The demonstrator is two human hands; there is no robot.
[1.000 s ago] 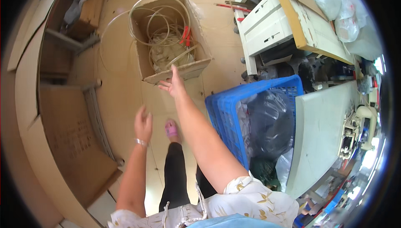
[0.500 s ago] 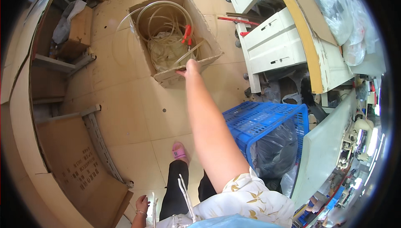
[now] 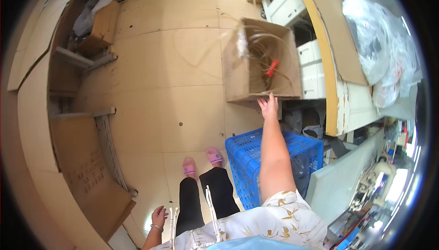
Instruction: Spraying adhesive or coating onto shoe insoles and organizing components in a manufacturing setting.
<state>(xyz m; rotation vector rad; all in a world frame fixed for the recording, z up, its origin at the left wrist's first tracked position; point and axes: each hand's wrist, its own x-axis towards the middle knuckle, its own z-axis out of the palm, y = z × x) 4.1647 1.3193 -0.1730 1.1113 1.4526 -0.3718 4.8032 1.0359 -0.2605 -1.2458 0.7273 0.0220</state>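
My right arm stretches forward, and my right hand [image 3: 269, 106] is at the near edge of a cardboard box [image 3: 238, 83] with its fingers stretched and apart. The fingertips are right by the rim; whether they still touch it I cannot tell. Coiled clear hose [image 3: 258, 48] lies in the box, and a loop of it arches out over the left side. A red-handled fitting [image 3: 272, 68] rests among the coils. Low at my left side hangs my left hand [image 3: 159, 215], empty, its fingers loosely bent and apart, a bracelet at the wrist.
A blue plastic crate [image 3: 247, 151] with a dark bag inside stands close to my right leg. White drawers [image 3: 312, 78] and a yellow-edged bench [image 3: 327, 62] are beyond it. Cardboard-lined shelving [image 3: 77, 154] runs along the left. Tiled floor [image 3: 151, 67] lies between.
The box has shifted right, up against the white drawers, and turned. My right hand moved right with it, and its fingers have spread. My left hand stays low at my side.
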